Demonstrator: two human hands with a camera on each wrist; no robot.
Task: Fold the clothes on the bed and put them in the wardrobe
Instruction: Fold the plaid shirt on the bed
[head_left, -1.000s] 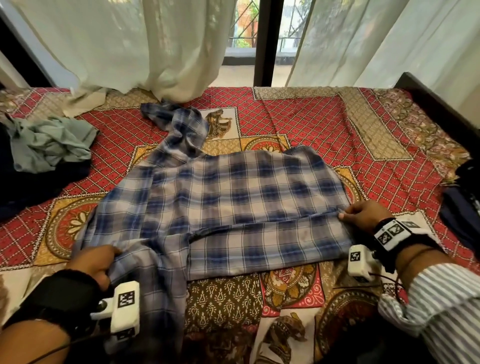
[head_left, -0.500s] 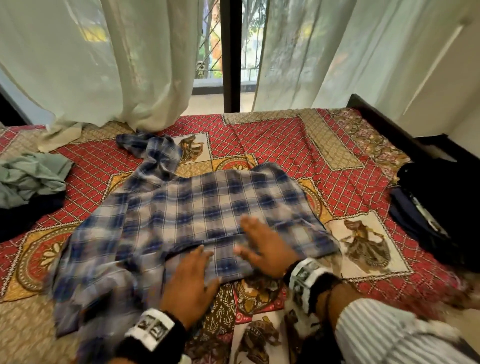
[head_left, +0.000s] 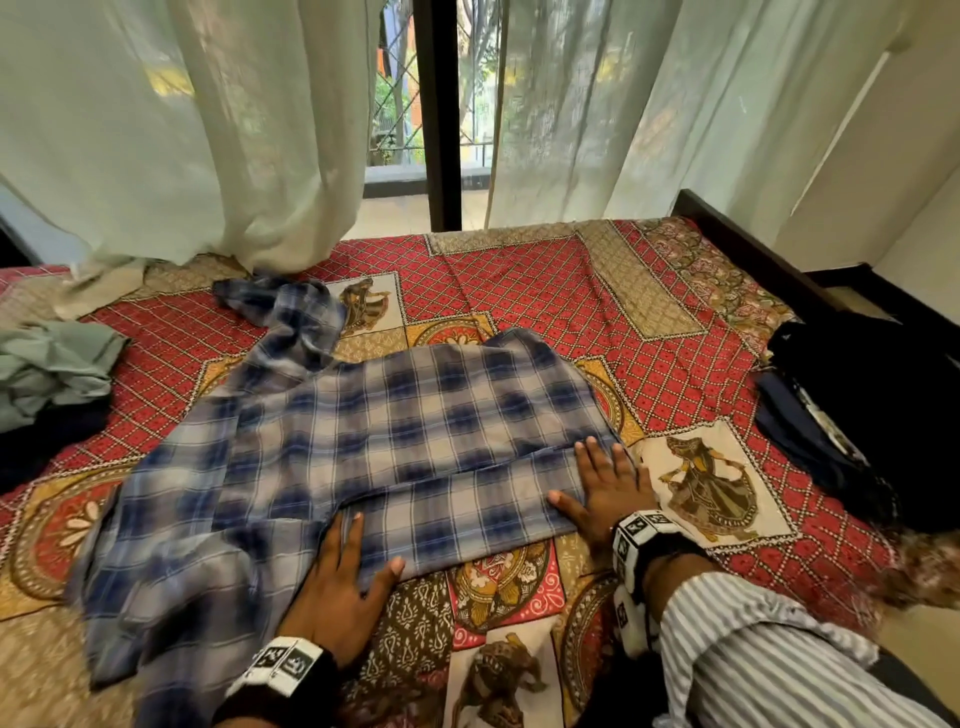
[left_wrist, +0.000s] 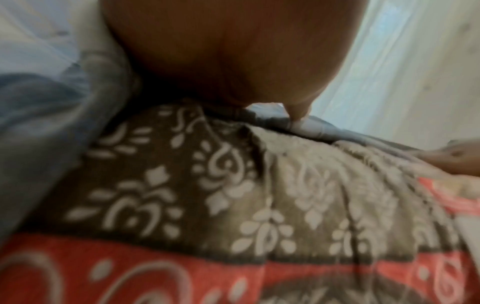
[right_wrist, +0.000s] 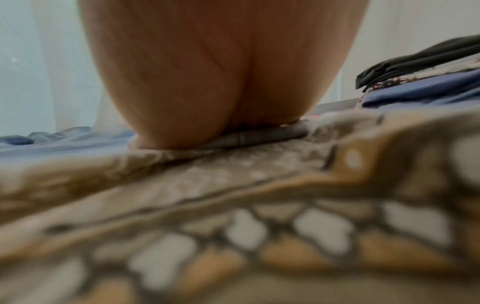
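Soft blue-and-white plaid shirt spread flat on the bed, over a red and tan block-print cover. Left hand, grip spread, fingers straight, pressing the near folded hem; right hand, grip likewise spread, flattening the shirt's corner edge. Rumpled sleeve trailing beyond the left grip toward sheer curtains. Crumpled green garment far left of the grips; dark folded clothes right of the right grip, open cover between.
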